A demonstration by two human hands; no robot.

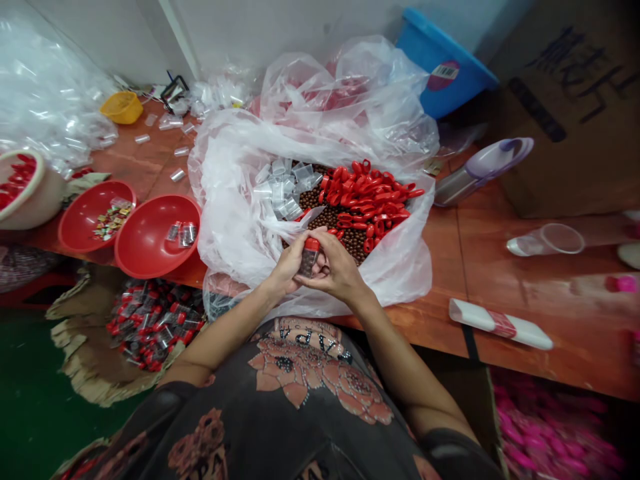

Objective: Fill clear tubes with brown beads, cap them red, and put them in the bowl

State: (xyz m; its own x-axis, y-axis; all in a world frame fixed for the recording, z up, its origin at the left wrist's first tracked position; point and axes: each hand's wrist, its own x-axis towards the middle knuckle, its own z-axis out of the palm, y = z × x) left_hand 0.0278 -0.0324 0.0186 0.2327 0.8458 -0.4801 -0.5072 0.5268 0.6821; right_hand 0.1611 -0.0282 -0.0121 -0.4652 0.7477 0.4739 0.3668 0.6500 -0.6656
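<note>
A small clear jar (309, 259) with a red cap and dark brown contents is held between both hands, close to my body. My left hand (287, 265) wraps its left side, while my right hand (341, 268) closes round the right side with fingers behind it. Some brown balls seem to lie in the right palm. Just beyond the hands, a white plastic bag (220, 193) lies spread open. In it are loose brown balls (327, 219), a heap of red caps with loops (373, 193) and clear empty containers (284, 193).
Two red bowls (131, 241) stand to the left, one holding small colourful pieces (114, 220). Below them, a torn carton (75, 353) holds filled red-capped jars (150, 323). On the right are a purple-lidded bottle (483, 170), a plastic cup (560, 239) and a white packet (500, 325).
</note>
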